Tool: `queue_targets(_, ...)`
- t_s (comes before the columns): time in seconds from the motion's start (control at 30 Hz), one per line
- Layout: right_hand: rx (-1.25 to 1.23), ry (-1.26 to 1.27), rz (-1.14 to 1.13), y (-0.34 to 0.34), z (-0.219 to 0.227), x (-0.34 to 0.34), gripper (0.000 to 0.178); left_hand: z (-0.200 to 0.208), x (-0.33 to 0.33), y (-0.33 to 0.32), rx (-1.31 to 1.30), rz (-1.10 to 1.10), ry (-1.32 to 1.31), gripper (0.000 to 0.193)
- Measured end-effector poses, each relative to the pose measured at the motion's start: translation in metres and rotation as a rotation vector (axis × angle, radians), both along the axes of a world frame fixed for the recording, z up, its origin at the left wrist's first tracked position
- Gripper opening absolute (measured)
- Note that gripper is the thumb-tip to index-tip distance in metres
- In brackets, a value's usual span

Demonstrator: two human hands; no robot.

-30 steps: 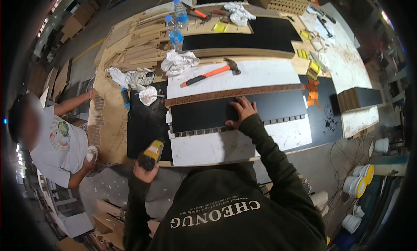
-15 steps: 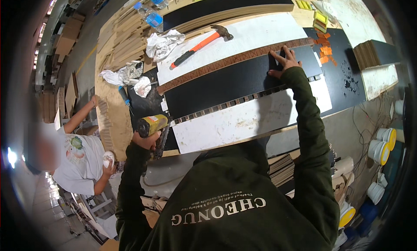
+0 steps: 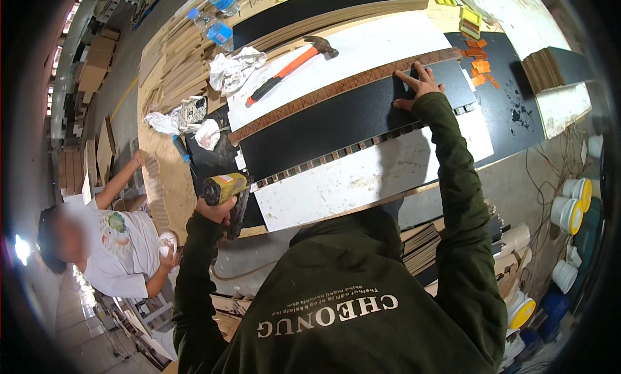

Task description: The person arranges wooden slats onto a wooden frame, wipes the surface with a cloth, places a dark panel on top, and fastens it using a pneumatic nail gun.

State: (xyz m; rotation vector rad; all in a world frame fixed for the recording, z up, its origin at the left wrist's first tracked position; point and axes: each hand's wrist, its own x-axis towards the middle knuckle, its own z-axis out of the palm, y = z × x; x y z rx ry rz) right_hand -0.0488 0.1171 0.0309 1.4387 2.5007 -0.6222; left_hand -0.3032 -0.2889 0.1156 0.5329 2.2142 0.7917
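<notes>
My left hand (image 3: 217, 210) is wrapped round a yellow-and-black nail gun (image 3: 225, 188) at the near left corner of a long black panel (image 3: 323, 133). The gun's nose is hard to make out against the dark surface. My right hand (image 3: 422, 87) rests on the panel's right part, fingers spread, fingertips by a long brown strip (image 3: 346, 91) with criss-cross markings. That strip runs along the panel's far edge. Small dark blocks with gaps (image 3: 336, 158) line the near edge. A white board (image 3: 323, 196) lies under the near side.
Beyond the strip lies a claw hammer (image 3: 284, 73) beside crumpled white cloth (image 3: 234, 69). Water bottles (image 3: 211, 28), stacked black panels (image 3: 330, 12) and orange pieces (image 3: 479, 64) sit farther off. Another person (image 3: 123, 251) stands at left. White buckets (image 3: 566, 215) are at right.
The whole view has shifted slightly. Both hands keep about the same places, left on the nail gun, right on the panel.
</notes>
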Motion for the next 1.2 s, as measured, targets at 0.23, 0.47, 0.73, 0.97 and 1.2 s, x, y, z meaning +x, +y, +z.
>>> queue_targets(0.23, -0.007, 0.006, -0.006, -0.001, 0.003, -0.001, 0.079, 0.007, -0.001, 0.004, -0.115, 0.021, 0.034, 0.022)
queue_targets(0.47, -0.044, 0.036, -0.023, -0.004, 0.005, 0.000, 0.081, 0.004, -0.007, 0.001, -0.118, -0.013, -0.080, 0.028)
queue_targets(0.73, -0.050, 0.045, -0.035, -0.003, 0.007, 0.001, 0.081, 0.009, 0.001, 0.013, -0.128, -0.024, -0.076, 0.029)
queue_targets(0.97, -0.040, 0.106, -0.039, -0.004, 0.003, 0.002, 0.080, 0.002, -0.007, 0.015, -0.174, -0.062, -0.080, 0.029)
queue_targets(1.2, -0.059, 0.084, -0.042, -0.007, 0.009, 0.002, 0.079, 0.010, 0.002, 0.027, -0.227, -0.099, -0.016, 0.025)
